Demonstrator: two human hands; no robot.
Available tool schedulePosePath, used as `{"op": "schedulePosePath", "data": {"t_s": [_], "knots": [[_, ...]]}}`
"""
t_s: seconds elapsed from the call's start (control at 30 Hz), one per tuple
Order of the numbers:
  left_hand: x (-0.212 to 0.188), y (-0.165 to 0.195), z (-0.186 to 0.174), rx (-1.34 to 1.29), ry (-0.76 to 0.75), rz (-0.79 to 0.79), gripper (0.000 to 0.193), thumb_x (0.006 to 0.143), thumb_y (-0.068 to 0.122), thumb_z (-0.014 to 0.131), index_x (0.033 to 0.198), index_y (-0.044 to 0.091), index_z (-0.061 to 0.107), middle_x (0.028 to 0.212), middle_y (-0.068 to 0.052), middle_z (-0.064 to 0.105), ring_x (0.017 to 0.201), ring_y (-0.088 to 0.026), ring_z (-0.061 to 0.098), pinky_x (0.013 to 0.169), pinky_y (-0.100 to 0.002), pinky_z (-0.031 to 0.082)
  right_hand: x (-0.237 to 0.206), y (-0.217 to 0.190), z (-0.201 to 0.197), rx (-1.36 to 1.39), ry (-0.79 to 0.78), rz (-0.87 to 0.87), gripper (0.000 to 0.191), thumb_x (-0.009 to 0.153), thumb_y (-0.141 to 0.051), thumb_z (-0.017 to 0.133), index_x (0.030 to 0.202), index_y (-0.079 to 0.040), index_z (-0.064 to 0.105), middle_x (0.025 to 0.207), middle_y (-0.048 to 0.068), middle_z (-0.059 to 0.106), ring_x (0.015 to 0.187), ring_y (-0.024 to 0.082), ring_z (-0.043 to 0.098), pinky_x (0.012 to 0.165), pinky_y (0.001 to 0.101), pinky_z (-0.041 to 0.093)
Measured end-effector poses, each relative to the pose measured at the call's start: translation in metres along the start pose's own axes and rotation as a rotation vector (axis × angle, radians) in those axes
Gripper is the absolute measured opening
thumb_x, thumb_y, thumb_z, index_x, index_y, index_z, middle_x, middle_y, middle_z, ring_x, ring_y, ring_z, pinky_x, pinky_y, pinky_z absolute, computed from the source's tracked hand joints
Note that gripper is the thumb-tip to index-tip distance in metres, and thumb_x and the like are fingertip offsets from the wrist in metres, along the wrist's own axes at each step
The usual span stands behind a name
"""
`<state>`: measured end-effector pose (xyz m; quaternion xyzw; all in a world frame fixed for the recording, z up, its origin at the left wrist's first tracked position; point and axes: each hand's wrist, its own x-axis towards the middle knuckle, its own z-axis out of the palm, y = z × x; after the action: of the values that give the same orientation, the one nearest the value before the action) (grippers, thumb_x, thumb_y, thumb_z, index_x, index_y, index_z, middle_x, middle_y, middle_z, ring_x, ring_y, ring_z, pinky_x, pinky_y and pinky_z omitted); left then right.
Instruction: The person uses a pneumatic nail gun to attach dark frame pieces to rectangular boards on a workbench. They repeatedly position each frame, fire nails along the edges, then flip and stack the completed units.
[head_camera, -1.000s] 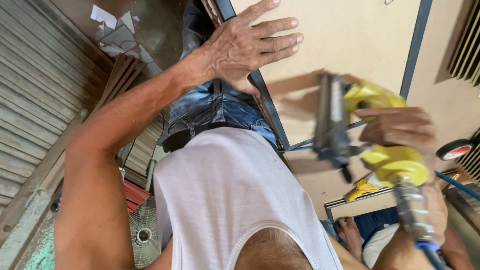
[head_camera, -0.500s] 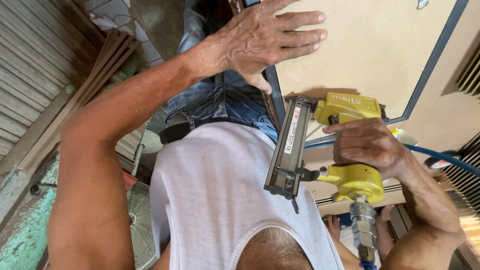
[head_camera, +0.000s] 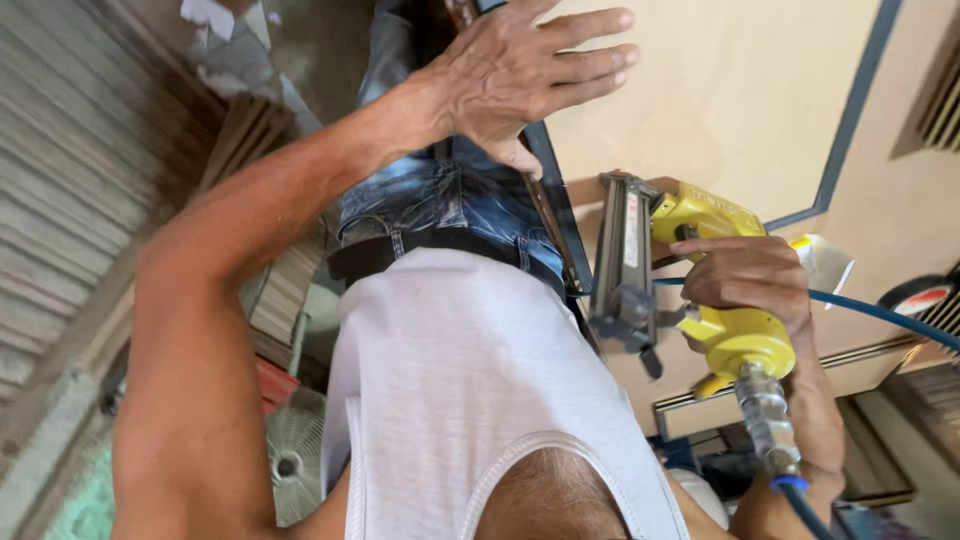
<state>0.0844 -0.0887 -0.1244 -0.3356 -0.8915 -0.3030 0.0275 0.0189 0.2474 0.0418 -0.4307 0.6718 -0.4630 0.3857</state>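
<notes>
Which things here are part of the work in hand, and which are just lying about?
In use:
- yellow nail gun, gripped by right hand
- blue air hose feeding it
- pale wooden panel, left hand flat on it

Lying about:
- fan on the floor
- stacked wooden strips

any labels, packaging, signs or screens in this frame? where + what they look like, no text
Label strip: on the grey magazine of the yellow nail gun held in the right hand; narrow, upright, pale with a red patch.
Raised marking: on the gun's yellow top, same colour as the body.
No packages, signs or screens that I can make out.
</notes>
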Motion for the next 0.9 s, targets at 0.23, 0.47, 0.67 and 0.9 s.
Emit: {"op": "schedulePosePath", "data": {"t_s": [0.23,0.47,0.67,0.9], "knots": [[0.012,-0.021,-0.016,0.050,0.006,-0.080,0.087,0.086,0.068,0.078,0.146,0.010,0.057,0.158,-0.009,0.053,0.152,-0.032,0.034,0.128,-0.060,0.014,-0.131,0.037,0.110,-0.049,1.074,0.105,0.008,0.081,0.000,0.062,0.079,-0.005,0.057,0.070,0.007,0.061,0.066,0.021,0.063,0.107,0.0517,0.055],[0.052,-0.144,-0.103,0.250,0.295,-0.521,0.085,0.095,0.046,0.090,0.148,-0.007,0.050,0.147,-0.031,0.048,0.136,-0.048,0.041,0.114,-0.059,0.037,-0.165,0.089,0.226,0.433,2.101,-0.256,0.021,0.085,0.007,0.060,0.103,-0.004,0.055,0.071,0.007,0.053,0.065,0.023,0.053,0.096,0.0491,0.053],[0.109,-0.152,-0.135,0.141,0.100,-0.787,0.077,0.078,0.040,0.091,0.131,-0.005,0.060,0.114,-0.022,0.053,0.113,-0.041,0.053,0.093,-0.056,0.047,-0.123,0.093,0.227,0.268,2.369,-0.162,0.022,0.087,0.009,0.064,0.105,-0.002,0.056,0.079,0.008,0.056,0.066,0.023,0.057,0.094,0.0510,0.060],[0.126,-0.211,-0.169,-0.413,0.012,-0.979,0.045,0.089,0.030,0.079,0.115,-0.005,0.067,0.099,-0.022,0.071,0.087,-0.031,0.067,0.082,-0.044,0.053,-0.081,0.084,0.210,0.194,2.376,-0.048,0.023,0.098,0.010,0.075,0.109,0.003,0.056,0.084,0.010,0.059,0.073,0.024,0.065,0.099,0.0472,0.064]]}}
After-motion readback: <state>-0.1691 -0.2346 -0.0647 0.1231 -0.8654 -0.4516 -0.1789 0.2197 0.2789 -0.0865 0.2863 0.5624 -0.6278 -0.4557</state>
